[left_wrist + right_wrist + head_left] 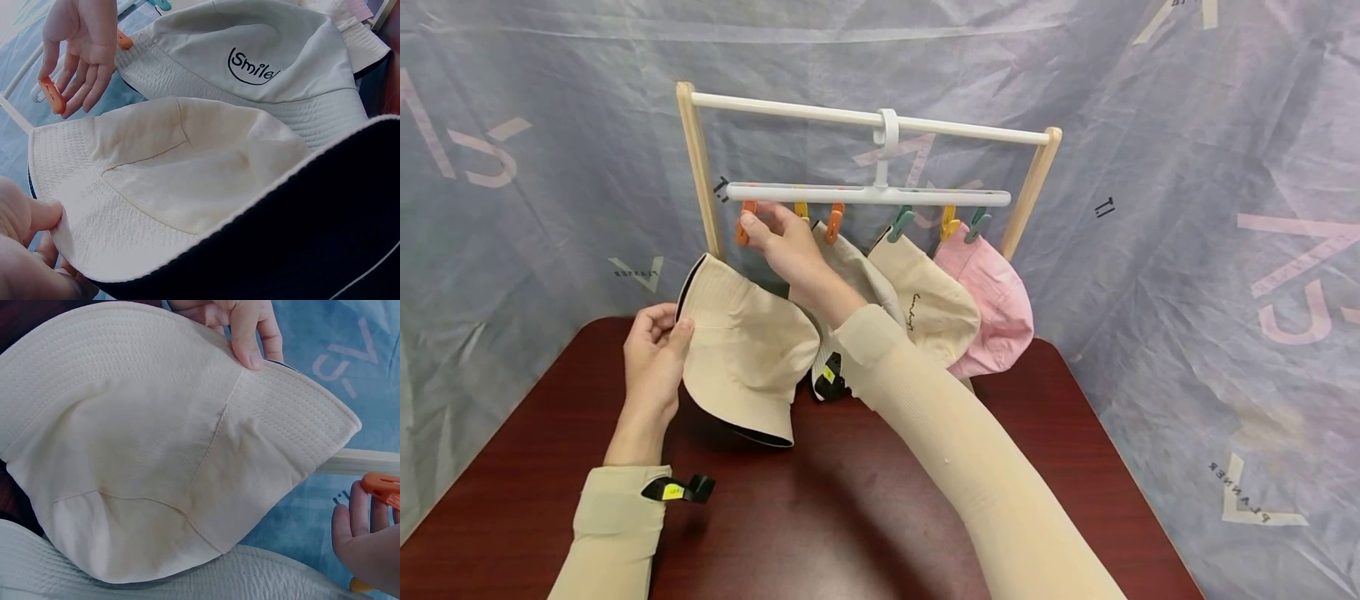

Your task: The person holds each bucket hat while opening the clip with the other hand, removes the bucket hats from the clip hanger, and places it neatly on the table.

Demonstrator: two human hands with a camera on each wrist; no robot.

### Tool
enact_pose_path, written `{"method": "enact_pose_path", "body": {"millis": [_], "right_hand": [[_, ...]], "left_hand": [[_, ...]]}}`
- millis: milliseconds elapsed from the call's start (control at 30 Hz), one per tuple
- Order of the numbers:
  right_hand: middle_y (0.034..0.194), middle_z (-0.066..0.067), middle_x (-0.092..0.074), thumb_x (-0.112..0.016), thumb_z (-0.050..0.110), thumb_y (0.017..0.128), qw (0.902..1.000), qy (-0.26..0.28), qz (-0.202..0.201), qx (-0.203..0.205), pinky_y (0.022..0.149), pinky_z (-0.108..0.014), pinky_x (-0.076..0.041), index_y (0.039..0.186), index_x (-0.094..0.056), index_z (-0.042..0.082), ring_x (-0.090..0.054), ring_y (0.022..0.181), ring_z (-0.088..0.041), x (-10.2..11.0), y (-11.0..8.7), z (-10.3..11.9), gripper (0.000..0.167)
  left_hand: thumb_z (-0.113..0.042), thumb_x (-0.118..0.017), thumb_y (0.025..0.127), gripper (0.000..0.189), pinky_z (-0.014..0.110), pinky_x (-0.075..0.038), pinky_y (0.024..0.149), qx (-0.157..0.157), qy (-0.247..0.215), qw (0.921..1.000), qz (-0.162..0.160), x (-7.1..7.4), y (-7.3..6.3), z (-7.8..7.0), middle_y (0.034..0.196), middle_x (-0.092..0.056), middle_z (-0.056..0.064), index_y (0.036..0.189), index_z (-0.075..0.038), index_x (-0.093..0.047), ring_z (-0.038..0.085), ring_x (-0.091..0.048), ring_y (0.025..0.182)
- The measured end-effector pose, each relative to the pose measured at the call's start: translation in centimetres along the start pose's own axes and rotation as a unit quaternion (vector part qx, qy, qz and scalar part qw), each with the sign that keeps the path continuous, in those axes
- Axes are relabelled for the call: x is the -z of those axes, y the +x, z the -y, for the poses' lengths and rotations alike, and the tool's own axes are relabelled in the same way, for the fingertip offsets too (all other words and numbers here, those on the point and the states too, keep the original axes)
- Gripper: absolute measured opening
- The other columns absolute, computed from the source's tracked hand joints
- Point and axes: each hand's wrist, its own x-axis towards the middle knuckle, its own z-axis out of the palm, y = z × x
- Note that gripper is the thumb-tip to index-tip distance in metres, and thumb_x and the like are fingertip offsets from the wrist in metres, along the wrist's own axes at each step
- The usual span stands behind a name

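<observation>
My left hand [655,354] pinches the brim of a cream bucket hat [741,342] with a dark lining, held up left of the other hats. With thumb and fingers my right hand [793,250] pinches an orange clip [747,223] at the left end of the white hanger [820,194]. The right wrist view shows that orange clip [382,487] at the fingertips, apart from the cream hat's brim. Beside it hangs a pale hat [250,56] marked "Smile", partly behind my right arm in the head view.
A cream hat with black script [925,304] and a pink hat [988,300] hang from clips on the right. The hanger hooks over the rod of a wooden-post rack [1032,196] on a dark red table [880,508]. Grey printed sheeting [1187,275] stands behind and at the sides.
</observation>
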Motion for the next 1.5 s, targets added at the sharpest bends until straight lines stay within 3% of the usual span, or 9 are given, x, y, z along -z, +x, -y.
{"method": "enact_pose_path", "body": {"millis": [433, 733, 1267, 1500], "right_hand": [[0.140, -0.007, -0.067, -0.060, 0.025, 0.111, 0.9998, 0.015, 0.009, 0.008, 0.099, -0.017, -0.053, 0.155, -0.052, 0.010, -0.070, 0.120, -0.021, 0.0, -0.1, 0.0, 0.048], [0.147, -0.011, -0.063, -0.056, 0.025, 0.113, 0.9992, 0.017, 0.034, 0.009, 0.108, -0.026, -0.051, 0.157, -0.049, 0.010, -0.068, 0.127, -0.029, 0.6, -0.7, -0.3, 0.048], [0.148, -0.016, -0.062, -0.055, 0.024, 0.113, 0.9978, 0.012, 0.048, 0.045, 0.115, -0.041, -0.049, 0.156, -0.051, 0.005, -0.065, 0.130, -0.033, 4.1, -3.3, -0.8, 0.046], [0.144, -0.013, -0.065, -0.057, 0.023, 0.112, 0.9979, -0.008, 0.033, 0.055, 0.112, -0.038, -0.051, 0.152, -0.055, 0.007, -0.066, 0.128, -0.032, 6.0, -5.2, -1.9, 0.043]], "left_hand": [[-0.002, -0.065, 0.104, 0.020, 0.015, -0.051, 0.081, 0.000, -0.006, 1.0000, 0.001, 0.0, -0.2, -0.2, 0.109, -0.058, 0.003, 0.121, -0.012, -0.063, 0.015, -0.058, 0.097], [-0.003, -0.065, 0.104, 0.020, 0.016, -0.051, 0.081, -0.003, 0.002, 1.0000, 0.000, 0.2, -0.3, -0.3, 0.110, -0.058, 0.003, 0.121, -0.013, -0.063, 0.015, -0.057, 0.097], [-0.004, -0.066, 0.104, 0.019, 0.015, -0.051, 0.081, -0.014, -0.005, 0.9997, 0.021, 0.1, -0.4, -0.8, 0.109, -0.059, 0.003, 0.120, -0.013, -0.062, 0.014, -0.057, 0.097], [-0.004, -0.066, 0.104, 0.019, 0.014, -0.051, 0.081, -0.003, -0.015, 0.9996, 0.024, 0.3, -0.7, -1.2, 0.109, -0.058, 0.003, 0.120, -0.013, -0.062, 0.014, -0.057, 0.097]]}}
